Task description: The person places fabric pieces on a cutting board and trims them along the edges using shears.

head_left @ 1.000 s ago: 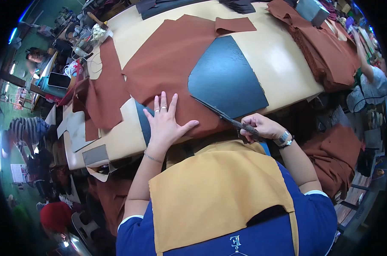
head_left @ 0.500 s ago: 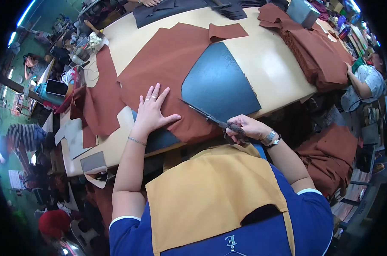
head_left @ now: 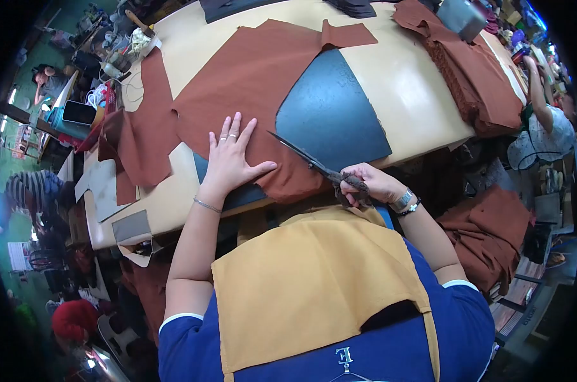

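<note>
My left hand lies flat with fingers spread on a large reddish-brown leather piece. In my right hand is a pair of scissors with dark wrapped handles. The blades point up and left, over the leather near its right edge, a little to the right of my left thumb. A blue-black cutting mat shows beside the leather and partly under it. At the far corner, a narrow leather flap is curled at one end.
On the right stands a stack of brown leather topped by a metal block; a person is beside it. More leather and pale pattern pieces lie left. A leather heap sits below the table's right side.
The view has shifted slightly. The person at the right has lifted a hand off the leather stack. The far flap has curled up more at its left end. My left hand stays spread on the leather.
</note>
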The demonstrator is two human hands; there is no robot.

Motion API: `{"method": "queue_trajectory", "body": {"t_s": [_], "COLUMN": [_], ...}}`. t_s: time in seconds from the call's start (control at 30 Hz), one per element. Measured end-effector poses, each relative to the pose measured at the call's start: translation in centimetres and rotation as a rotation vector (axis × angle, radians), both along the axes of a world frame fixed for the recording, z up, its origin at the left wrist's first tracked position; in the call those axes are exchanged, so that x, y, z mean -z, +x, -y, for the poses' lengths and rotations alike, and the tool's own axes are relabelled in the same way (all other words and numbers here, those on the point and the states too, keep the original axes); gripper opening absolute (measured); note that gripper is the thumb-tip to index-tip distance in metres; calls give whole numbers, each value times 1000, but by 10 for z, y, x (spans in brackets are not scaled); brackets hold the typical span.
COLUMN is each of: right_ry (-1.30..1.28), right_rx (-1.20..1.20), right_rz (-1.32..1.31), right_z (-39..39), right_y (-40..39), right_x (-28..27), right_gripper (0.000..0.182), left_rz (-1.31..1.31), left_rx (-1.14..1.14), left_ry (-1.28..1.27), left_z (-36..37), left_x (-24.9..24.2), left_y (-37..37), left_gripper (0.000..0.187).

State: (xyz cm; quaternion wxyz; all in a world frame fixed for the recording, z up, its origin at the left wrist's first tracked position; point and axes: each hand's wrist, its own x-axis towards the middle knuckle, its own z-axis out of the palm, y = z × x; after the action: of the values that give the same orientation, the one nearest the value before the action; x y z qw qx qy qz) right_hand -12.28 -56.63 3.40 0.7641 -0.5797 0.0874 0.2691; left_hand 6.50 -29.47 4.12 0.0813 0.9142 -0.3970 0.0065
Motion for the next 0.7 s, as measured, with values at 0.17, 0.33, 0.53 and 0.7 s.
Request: {"method": "queue_trajectory", "body": {"t_s": [0.17,0.33,0.53,0.7], "right_ry": [1,-11,-59,-48], "right_rx": [11,15,78,126], "right_rz": [18,-14,10,1], "right_z": [3,4,1,2], "right_y": [-12,-18,-22,-39], "right_x": [-2,0,0,3], "right_gripper": [23,23,22,22], "left_rz": [-14,-17,-73,-186], "left_rx": [-39,-95,-125,-153], "left_ry": [5,24,-6,2], "left_z": [4,14,22,33], "left_x": [-1,0,-2,-11], "left_y": [-8,-23,-38,-44], "left_gripper": [103,102,104,92]}}
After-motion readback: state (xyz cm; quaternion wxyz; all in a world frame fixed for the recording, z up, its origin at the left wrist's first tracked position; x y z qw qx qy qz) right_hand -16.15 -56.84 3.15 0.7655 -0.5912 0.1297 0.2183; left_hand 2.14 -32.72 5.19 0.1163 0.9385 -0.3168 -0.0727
